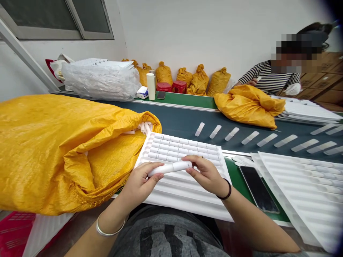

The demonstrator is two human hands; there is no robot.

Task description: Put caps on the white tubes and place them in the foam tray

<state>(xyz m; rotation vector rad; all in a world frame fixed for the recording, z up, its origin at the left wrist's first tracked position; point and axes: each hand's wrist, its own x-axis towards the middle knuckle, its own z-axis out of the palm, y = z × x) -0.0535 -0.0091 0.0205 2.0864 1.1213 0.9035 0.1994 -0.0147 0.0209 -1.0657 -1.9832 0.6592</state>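
Between both hands is a white plastic tube (171, 167) with small dark print near its right end. My left hand (143, 178) pinches its left end between thumb and fingers. At the printed end, my right hand (205, 172) grips it the same way. The tube is held just above a white grooved tray (187, 194), whose far grooves hold rows of similar printed white tubes (184, 146). The tray's near grooves hold nothing. To the left, more white tubes (146, 127) show in the mouth of a large yellow woven sack (80, 142).
A dark conveyor belt (182, 121) carries spaced translucent tubes (250, 137). A phone (259, 189) and stacked white trays (300, 185) lie at right. Across the belt, a person in a striped top (264, 76) holds a small piece behind another yellow sack (249, 105).
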